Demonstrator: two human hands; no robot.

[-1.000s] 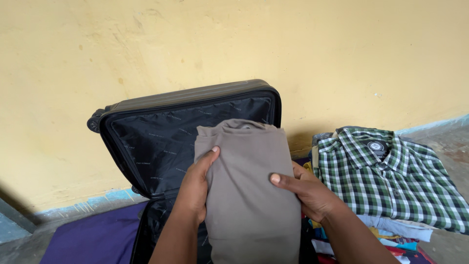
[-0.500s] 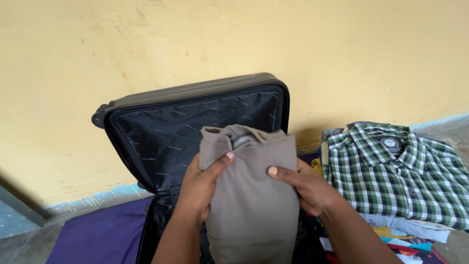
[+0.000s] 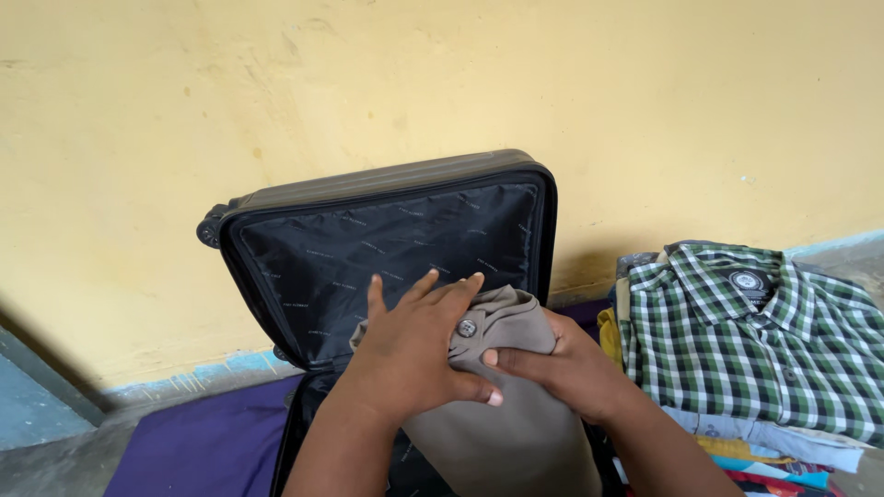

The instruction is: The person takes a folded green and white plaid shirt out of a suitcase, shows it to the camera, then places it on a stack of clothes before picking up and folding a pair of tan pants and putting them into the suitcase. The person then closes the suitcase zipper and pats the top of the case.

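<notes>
Taupe cotton, a folded pair of trousers (image 3: 502, 414) with a dark button (image 3: 467, 328) near its top edge, sits between my hands over the open half of a dark grey hard-shell suitcase (image 3: 368, 184). The suitcase's black fabric-lined lid (image 3: 368, 253) stands upright against a yellow plastered wall (image 3: 460, 83) at twelve o'clock. At three o'clock, well apart from my hands, lies a stack of folded clothes (image 3: 764, 442) topped by a green, white and black checked shirt (image 3: 755, 350). A purple cloth (image 3: 198, 442) covers the floor at eight o'clock, under the case.

The lower half of the suitcase is mostly hidden by my forearms and the trousers, so I cannot tell what lies inside it. The trousers' lower end runs off the bottom edge, and the clothes stack is cut off at the right.

My left hand (image 3: 414, 345) lies flat on the top fold, fingers spread and pointing to one o'clock, thumb stretched toward the right. My right hand (image 3: 562, 364) is closed around the trousers' right side, thumb on top just below the button, fingers tucked out of sight behind the cloth.
</notes>
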